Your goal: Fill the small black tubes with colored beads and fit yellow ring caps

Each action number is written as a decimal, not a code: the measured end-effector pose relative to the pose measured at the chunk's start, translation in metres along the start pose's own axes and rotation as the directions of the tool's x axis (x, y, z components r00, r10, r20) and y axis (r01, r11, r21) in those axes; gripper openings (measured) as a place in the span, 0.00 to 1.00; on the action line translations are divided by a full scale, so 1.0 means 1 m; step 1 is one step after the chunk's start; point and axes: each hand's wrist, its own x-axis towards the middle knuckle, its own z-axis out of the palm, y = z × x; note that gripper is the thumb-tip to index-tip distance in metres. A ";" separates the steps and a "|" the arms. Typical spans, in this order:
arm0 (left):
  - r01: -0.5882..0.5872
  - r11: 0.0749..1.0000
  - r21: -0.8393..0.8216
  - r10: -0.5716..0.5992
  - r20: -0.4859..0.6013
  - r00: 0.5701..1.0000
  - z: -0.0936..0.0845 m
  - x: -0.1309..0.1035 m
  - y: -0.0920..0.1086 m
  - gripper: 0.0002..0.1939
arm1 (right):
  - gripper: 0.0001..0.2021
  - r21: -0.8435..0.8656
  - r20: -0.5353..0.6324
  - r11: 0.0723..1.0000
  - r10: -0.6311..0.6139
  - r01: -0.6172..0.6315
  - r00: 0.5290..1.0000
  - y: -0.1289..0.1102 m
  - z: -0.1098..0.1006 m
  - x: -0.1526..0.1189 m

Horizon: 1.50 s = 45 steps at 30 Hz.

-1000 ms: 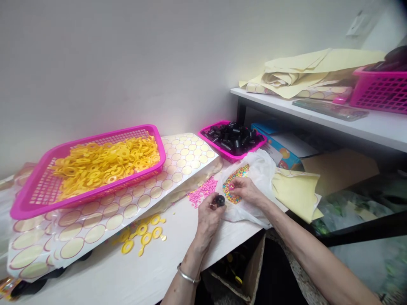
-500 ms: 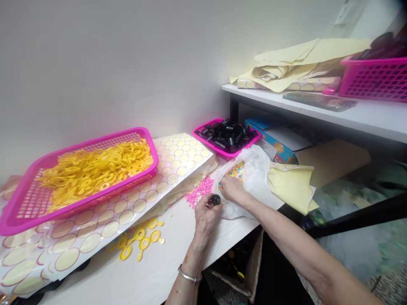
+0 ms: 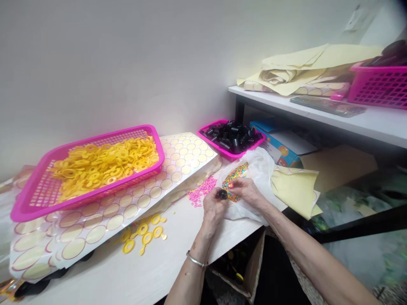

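My left hand [image 3: 213, 206] is closed around a small black plastic cylinder [image 3: 222, 194] whose open end faces up. Close beside it, my right hand [image 3: 247, 191] has thumb and fingers pinched together near the cylinder's mouth; a pink spot shows at the fingertips, too small to make out. Behind the fingers, multicoloured beads [image 3: 238, 171] lie in an open white plastic bag [image 3: 266, 161]. Just left of the bag, pink beads [image 3: 201, 192] are spread on the white table [image 3: 171, 250]. Several yellow ring-and-stem pieces [image 3: 143, 229] lie loose further left.
A pink basket [image 3: 23, 203] of yellow ring pieces rests on circle-printed sheets [image 3: 136, 205] at left. Black cylinders fill a smaller pink basket [image 3: 229, 156] at the back. A white shelf [image 3: 318, 113] overhangs the right side. Below the table edge stands a cardboard box [image 3: 254, 262].
My right hand has come up out of the beads in the bag and moved close to the black cylinder. The left hand still holds the cylinder. The whole view has shifted slightly.
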 end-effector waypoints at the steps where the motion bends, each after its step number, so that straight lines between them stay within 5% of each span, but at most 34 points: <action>1: 0.005 1.000 0.007 -0.005 -0.002 1.000 0.000 0.000 -0.001 0.11 | 0.05 -0.071 -0.026 0.997 -0.015 0.013 1.000 0.000 -0.001 0.000; 7: 0.031 0.999 0.028 -0.032 0.012 0.999 -0.004 -0.005 -0.001 0.08 | 0.02 -0.534 -0.102 0.845 -0.098 0.029 0.990 0.008 -0.007 0.006; 21: 0.064 0.998 -0.018 -0.063 0.012 0.998 0.000 0.000 -0.004 0.11 | 0.02 -0.566 -0.154 0.824 -0.082 -0.020 0.985 0.009 -0.002 0.006; 26: 0.036 0.999 0.038 -0.036 0.007 0.999 0.000 0.002 -0.008 0.11 | 0.03 -0.460 -0.170 0.887 -0.047 -0.037 0.984 0.010 -0.003 0.007; 31: 0.033 0.999 0.021 -0.034 0.024 0.999 0.001 0.002 -0.008 0.12 | 0.03 -0.597 -0.202 0.801 -0.086 -0.053 0.976 0.012 -0.005 0.007; 39: 0.064 0.998 0.003 -0.064 0.031 0.997 0.002 0.002 -0.007 0.11 | 0.03 -0.553 -0.182 0.833 -0.084 -0.032 0.980 0.015 -0.003 0.007; 45: 0.078 0.996 -0.032 -0.078 0.020 0.997 0.005 0.003 -0.008 0.14 | 0.04 -0.682 -0.207 0.731 -0.163 -0.023 0.965 0.014 -0.001 0.003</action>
